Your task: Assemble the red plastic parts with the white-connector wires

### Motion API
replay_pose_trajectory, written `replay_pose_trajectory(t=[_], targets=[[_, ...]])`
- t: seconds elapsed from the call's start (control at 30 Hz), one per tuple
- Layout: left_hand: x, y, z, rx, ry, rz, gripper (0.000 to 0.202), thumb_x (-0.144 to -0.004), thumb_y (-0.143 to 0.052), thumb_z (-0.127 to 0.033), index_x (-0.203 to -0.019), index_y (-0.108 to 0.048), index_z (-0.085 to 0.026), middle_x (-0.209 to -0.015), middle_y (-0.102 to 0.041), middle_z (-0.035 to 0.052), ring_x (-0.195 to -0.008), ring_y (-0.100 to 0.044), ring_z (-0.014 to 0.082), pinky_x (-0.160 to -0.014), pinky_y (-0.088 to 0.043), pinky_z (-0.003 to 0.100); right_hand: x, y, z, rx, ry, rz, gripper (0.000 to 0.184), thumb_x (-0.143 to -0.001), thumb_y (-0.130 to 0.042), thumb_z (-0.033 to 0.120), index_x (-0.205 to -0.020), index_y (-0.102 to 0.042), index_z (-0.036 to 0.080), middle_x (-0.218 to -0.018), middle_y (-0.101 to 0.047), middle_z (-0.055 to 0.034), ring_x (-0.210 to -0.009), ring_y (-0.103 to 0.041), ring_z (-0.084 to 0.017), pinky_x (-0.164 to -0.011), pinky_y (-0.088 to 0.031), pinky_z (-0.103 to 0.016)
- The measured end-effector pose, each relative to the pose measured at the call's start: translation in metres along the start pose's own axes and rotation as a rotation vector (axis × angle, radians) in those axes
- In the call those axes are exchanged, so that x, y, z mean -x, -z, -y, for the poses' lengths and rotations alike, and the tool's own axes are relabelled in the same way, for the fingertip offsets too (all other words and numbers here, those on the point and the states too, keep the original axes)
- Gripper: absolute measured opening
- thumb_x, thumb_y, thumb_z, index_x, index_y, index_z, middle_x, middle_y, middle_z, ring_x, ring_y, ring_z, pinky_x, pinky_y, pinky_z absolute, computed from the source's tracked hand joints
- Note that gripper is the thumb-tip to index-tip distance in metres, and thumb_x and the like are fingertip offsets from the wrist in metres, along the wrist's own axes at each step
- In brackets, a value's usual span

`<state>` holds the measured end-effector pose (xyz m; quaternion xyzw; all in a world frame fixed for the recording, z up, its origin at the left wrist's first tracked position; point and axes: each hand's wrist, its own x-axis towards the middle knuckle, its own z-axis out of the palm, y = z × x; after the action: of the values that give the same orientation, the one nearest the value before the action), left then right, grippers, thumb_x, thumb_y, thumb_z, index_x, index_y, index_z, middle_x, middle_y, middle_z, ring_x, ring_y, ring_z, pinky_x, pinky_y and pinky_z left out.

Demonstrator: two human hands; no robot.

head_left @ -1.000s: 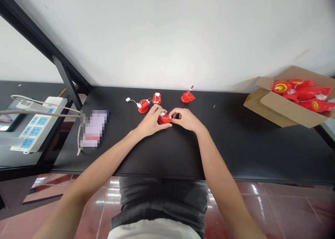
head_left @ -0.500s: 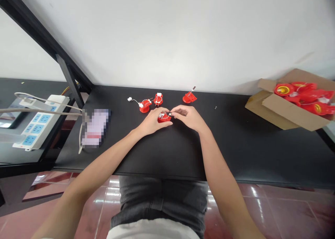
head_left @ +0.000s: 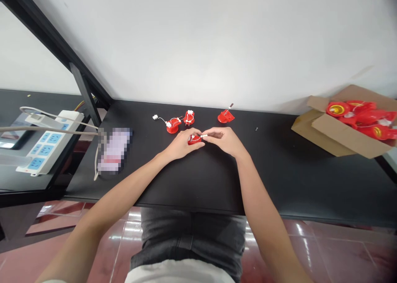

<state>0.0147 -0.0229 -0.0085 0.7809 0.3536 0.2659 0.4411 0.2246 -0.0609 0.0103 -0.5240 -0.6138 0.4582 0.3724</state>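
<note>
My left hand (head_left: 181, 145) is closed around a red plastic part (head_left: 194, 139) with a white wire on it, held low over the black table. Between the thumb and fingertips of my right hand (head_left: 223, 138) is a small white piece (head_left: 204, 136) at the end of that wire, at the part's right edge. Behind my left hand lie a red part with white wire and a plug (head_left: 173, 125) and another wired red part (head_left: 189, 118). Beyond my right hand rests a red part with a thin strip standing out of it (head_left: 225, 116).
An open cardboard box (head_left: 322, 130) of red plastic pieces stands at the right. A tiny bit (head_left: 256, 129) lies on the black table (head_left: 192, 183). At the left are a blurred-out phone (head_left: 114, 150), a power strip (head_left: 49, 144), cables and a black frame post (head_left: 83, 88).
My right fingertips have shifted slightly, and more of the small white piece shows between them. The rest of the scene has moved only a little with the camera.
</note>
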Motion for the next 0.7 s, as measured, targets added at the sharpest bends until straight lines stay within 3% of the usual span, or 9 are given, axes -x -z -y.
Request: replay_pose_trajectory(t=[0.17, 0.43, 0.7], targets=[[0.0, 0.001, -0.001, -0.003, -0.019, 0.013, 0.028, -0.091, -0.066, -0.04, -0.111, -0.065, -0.02, -0.115, -0.072, 0.0068, -0.105, -0.069, 0.023, -0.099, -0.053, 0.04, -0.002, 0.0, -0.002, 0.078, 0.048, -0.011, 0.022, -0.086, -0.072, 0.043, -0.085, -0.079, 0.021, -0.096, -0.077, -0.006, -0.09, -0.07, -0.023, -0.086, -0.053, -0.038], [0.0, 0.002, -0.001, 0.002, -0.017, 0.017, 0.029, -0.088, -0.065, -0.035, -0.113, -0.063, -0.02, -0.114, -0.072, 0.0067, -0.102, -0.069, 0.0222, -0.095, -0.054, 0.039, -0.001, -0.003, 0.0, -0.013, -0.009, -0.028, 0.026, -0.081, -0.077, 0.044, -0.09, -0.08, 0.02, -0.084, -0.075, -0.0051, -0.075, -0.067, -0.02, -0.077, -0.054, -0.037], [0.0, 0.001, -0.002, 0.03, -0.005, -0.009, 0.025, -0.089, -0.059, -0.03, -0.112, -0.062, -0.019, -0.111, -0.071, 0.0067, -0.099, -0.068, 0.0206, -0.092, -0.054, 0.036, -0.003, -0.01, -0.003, 0.088, 0.003, -0.069, 0.019, -0.081, -0.074, 0.039, -0.085, -0.079, 0.021, -0.083, -0.077, -0.0046, -0.074, -0.068, -0.021, -0.073, -0.053, -0.035]])
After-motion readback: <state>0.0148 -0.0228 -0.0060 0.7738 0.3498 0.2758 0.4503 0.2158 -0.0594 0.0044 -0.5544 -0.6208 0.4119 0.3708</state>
